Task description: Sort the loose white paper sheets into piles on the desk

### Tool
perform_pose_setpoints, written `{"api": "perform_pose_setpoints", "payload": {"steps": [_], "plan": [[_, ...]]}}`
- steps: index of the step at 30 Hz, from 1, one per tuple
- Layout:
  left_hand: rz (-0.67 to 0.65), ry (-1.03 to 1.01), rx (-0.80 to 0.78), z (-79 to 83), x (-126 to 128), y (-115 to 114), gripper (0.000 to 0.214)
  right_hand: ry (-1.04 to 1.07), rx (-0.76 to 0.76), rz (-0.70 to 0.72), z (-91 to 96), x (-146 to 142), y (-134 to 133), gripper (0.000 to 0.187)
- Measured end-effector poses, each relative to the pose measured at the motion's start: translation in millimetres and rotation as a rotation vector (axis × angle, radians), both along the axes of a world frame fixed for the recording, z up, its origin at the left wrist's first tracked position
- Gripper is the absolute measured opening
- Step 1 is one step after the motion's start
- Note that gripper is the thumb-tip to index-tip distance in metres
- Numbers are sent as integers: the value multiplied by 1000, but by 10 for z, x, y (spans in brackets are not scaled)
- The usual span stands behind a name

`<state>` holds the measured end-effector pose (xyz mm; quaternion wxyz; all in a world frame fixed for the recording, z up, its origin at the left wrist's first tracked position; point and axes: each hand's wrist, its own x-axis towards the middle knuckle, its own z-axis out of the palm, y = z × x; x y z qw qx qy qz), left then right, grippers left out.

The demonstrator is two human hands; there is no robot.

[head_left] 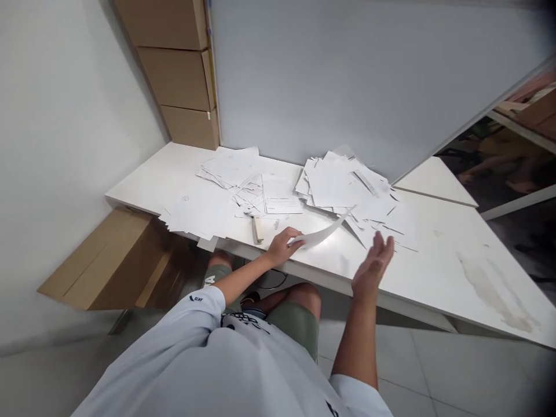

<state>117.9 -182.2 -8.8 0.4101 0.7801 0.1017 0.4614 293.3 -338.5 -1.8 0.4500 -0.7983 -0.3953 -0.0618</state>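
Note:
My left hand [283,244] pinches the near corner of a white sheet of paper [324,231] that curves up off the white table [434,255]. Its far end points toward the right pile of papers [347,188]. My right hand [373,267] hovers over the table's front edge with its palm turned up and fingers stretched out, holding nothing. A left pile of papers [237,174] and printed forms [278,197] lie behind my left hand. A small stapler-like tool [258,229] rests beside my left hand.
Stacked cardboard boxes [178,69] stand in the back corner, and a flat cardboard box [113,260] leans under the table's left end. A grey partition [347,75] rises behind the table. A brownish stain [495,289] marks the table's right side.

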Motion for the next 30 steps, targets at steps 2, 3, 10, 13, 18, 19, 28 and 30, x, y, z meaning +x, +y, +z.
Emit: {"api": "perform_pose_setpoints", "payload": {"steps": [2,3,10,13,18,19,28,30], "plan": [[11,36,-55,-87,64,71,33,54,-28,62,-56,122,151,66],[32,53,-87,-110,76,91,34,92,-35,89,-78,145,242,66],[196,138,-256,-117,32,138,42,352,338,86,25,77,692,66],[271,89,-293,-129,28,168,45,365,482,33,85,27,688,44],[354,48,-347,-96,39,202,36,413,490,-56,-42,-146,578,22],[380,40,-366,-78,41,203,33,424,472,-59,-67,-177,546,19],[456,-238,-364,81,-486,-171,36,551,416,160,116,-385,111,26],[435,-239,-352,23,-784,-332,40,605,341,199,98,-514,12,26]]}}
